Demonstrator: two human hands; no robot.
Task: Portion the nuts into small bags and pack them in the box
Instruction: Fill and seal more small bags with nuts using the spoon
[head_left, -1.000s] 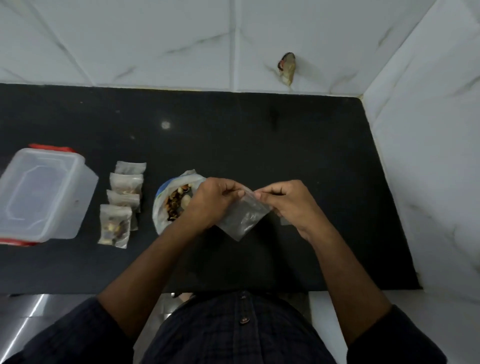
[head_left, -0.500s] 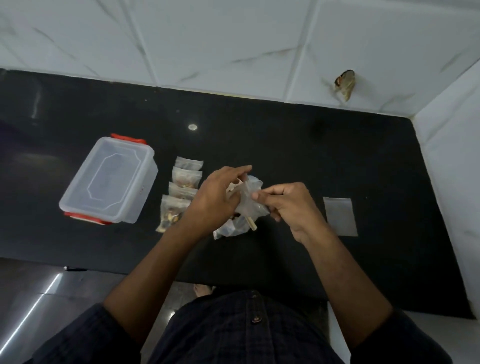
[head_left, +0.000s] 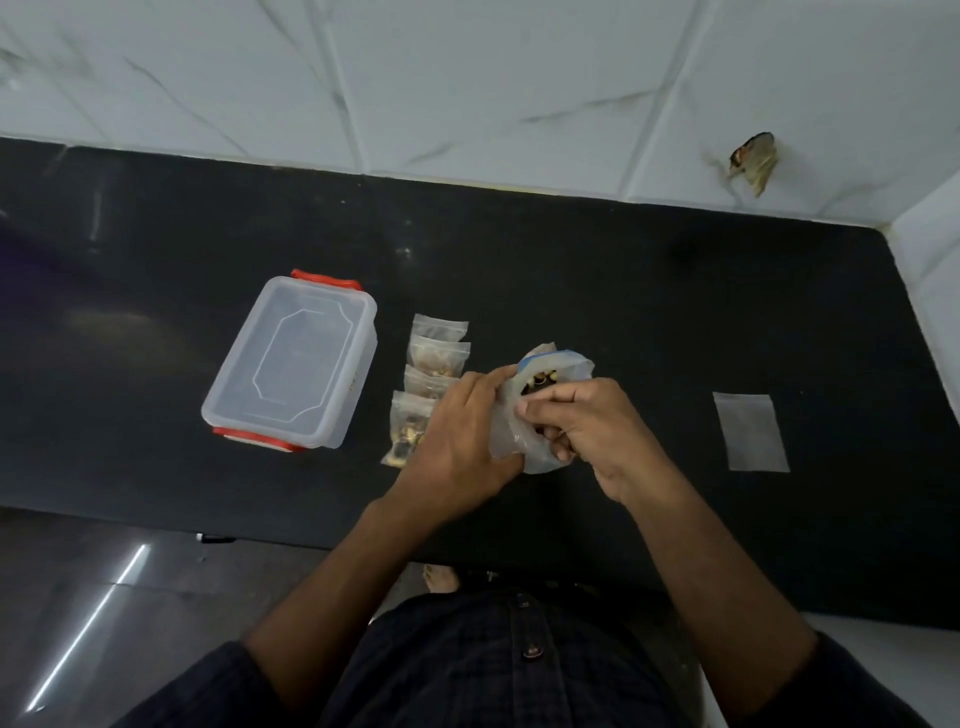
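Head view: I am holding the big nut bag (head_left: 524, 415) over the table (head_left: 597, 291), left hand (head_left: 457, 431) gripping its side, right hand (head_left: 587, 421) fingers (head_left: 545, 410) curled inside pinching nuts, best withdrawn gently toward the empty small bag (head_left: 750, 432).

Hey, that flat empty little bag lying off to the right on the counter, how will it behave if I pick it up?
The empty bag is probably floppy: thin, translucent film, lying flat. It likely weighs next to nothing, since nothing shows inside. Flush on the smooth black counter, it may slide rather than lift, so its edge could be hard to catch.
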